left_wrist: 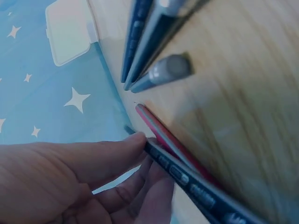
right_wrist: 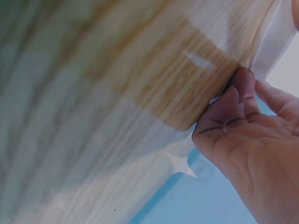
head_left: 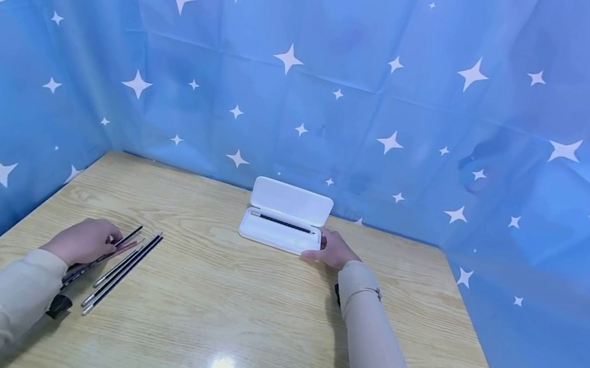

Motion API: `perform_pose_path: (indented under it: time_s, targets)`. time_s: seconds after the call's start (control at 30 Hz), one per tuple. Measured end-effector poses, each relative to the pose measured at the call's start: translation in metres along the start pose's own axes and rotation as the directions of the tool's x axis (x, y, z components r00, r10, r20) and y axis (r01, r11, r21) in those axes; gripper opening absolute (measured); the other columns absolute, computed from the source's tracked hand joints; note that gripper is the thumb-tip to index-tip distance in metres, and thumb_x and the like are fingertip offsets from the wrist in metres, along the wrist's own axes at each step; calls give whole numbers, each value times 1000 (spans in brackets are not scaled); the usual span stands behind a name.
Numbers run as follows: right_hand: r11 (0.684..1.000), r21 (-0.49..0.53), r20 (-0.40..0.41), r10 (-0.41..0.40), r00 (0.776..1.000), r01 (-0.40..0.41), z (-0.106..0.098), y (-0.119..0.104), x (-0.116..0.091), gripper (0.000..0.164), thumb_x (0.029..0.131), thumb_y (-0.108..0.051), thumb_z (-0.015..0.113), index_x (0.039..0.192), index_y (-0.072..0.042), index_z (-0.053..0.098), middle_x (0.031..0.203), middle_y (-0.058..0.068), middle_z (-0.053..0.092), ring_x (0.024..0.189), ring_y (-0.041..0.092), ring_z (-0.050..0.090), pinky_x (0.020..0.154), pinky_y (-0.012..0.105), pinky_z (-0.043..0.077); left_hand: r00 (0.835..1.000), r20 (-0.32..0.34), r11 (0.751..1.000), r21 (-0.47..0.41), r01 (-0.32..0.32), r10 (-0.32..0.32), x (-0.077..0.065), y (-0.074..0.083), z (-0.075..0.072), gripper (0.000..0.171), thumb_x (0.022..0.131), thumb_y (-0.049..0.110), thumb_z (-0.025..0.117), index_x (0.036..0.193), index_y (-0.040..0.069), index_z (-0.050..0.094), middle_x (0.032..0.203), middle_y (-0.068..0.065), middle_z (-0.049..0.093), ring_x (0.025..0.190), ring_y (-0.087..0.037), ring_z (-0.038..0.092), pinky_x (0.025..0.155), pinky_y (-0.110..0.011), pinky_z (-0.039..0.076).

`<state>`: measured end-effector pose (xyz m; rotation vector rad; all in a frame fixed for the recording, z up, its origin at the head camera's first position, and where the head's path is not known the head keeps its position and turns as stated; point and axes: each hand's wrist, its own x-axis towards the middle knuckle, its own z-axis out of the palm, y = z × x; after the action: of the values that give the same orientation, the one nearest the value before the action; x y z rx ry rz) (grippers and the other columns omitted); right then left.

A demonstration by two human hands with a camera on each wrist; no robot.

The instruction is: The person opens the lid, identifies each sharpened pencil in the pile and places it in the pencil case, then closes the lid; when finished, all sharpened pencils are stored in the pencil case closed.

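Left hand (head_left: pixel 86 239): thumb and fingers pinch a dark pencil (left_wrist: pixel 177 172) with lettering on its barrel; the hold lies close to one end, presumably so that a single pencil can be separated from its neighbours.
Red pencil (left_wrist: pixel 161 135): one, just beside the pinched one, nearly parallel; whether the fingers also touch it cannot be told.
Loose pencils (head_left: pixel 124 272): a small group, dark, on the tabletop (head_left: pixel 226 303) just right of the left hand; roughly aligned, probably for easy picking.
Right hand (head_left: pixel 335 250): narrow, gripping the near right corner of the white case, likely to steady it.
White case (head_left: pixel 257 229): immediately left of the right hand, lid raised at the far side, leaving the tray accessible.
Cased pencil (head_left: pixel 284 224): one, dark, lying lengthwise inside, apparently to suit the long shape.
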<state>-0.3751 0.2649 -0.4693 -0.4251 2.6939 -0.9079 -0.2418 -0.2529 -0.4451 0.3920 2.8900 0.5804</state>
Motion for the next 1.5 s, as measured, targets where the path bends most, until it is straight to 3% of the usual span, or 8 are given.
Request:
perform_pose_path:
  time_s: [0.17, 0.37, 0.53, 0.67, 0.83, 1.2, 1.33, 1.5]
  targets:
    - [1000, 0, 1, 2, 1000, -2, -1, 1, -1, 56, 91, -32, 79, 136, -8, 56, 117, 10, 63, 102, 23, 56, 93, 45, 46, 996, -57, 996, 45, -72, 75, 2, 1, 5, 22, 88, -6, 69, 110, -10, 69, 98, -21, 70, 86, -32, 67, 75, -50, 55]
    - [1000, -13, 15, -8, 1000, 8, -1, 1, -2, 52, 91, -32, 79, 132, -8, 58, 111, 8, 63, 95, 21, 54, 88, 42, 45, 995, -68, 993, 95, -67, 73, -1, 3, 8, 21, 90, -1, 69, 110, -4, 72, 105, -21, 71, 94, -38, 67, 81, -56, 54]
    - [1000, 7, 7, -11, 1000, 11, -2, 0, 0, 54, 91, -30, 80, 135, -8, 57, 113, 9, 64, 97, 22, 55, 90, 43, 45, 995, -82, 989, 136, -53, 64, -4, 6, 7, 14, 90, 6, 72, 103, 0, 71, 93, -12, 69, 79, -26, 64, 69, -49, 53]
    - [1000, -5, 9, -5, 1000, 5, -2, 2, 1, 53, 90, -31, 80, 133, -9, 58, 111, 8, 64, 96, 21, 55, 89, 42, 45, 997, -54, 994, 96, -53, 58, -6, 9, 5, 10, 89, 7, 74, 94, 5, 66, 81, -2, 62, 70, -17, 55, 62, -40, 48]
    - [1000, -21, 15, 5, 1000, -5, -2, 5, 3, 55, 89, -35, 80, 133, -10, 58, 113, 7, 63, 98, 21, 55, 90, 42, 45, 998, 6, 997, 47, -66, 66, -8, 10, 7, 12, 86, 0, 73, 94, 4, 65, 80, -1, 61, 69, -17, 52, 62, -37, 46]
    - [1000, -30, -1, 2, 1000, -2, -1, -1, -1, 50, 89, -33, 81, 127, -8, 59, 108, 8, 63, 94, 21, 53, 87, 41, 45, 994, -76, 995, 75, -67, 73, -10, 18, 14, 18, 75, -13, 68, 88, -1, 63, 80, -7, 64, 71, -20, 56, 66, -41, 52]
    - [1000, -23, 7, -7, 1000, 8, -1, 0, -1, 49, 90, -31, 80, 127, -8, 59, 105, 8, 63, 92, 21, 53, 86, 40, 44, 995, -65, 995, 56, -77, 81, -10, 17, 14, 18, 75, -11, 69, 88, 0, 61, 77, -4, 60, 69, -18, 53, 64, -38, 49]
    - [999, -28, 7, -25, 1000, 25, -1, 1, -1, 53, 91, -31, 79, 131, -6, 57, 109, 9, 63, 94, 21, 53, 86, 40, 44, 997, -37, 997, -31, -71, 70, -12, 14, 9, 21, 76, -8, 67, 93, 2, 60, 73, -1, 53, 64, -17, 47, 58, -32, 41]
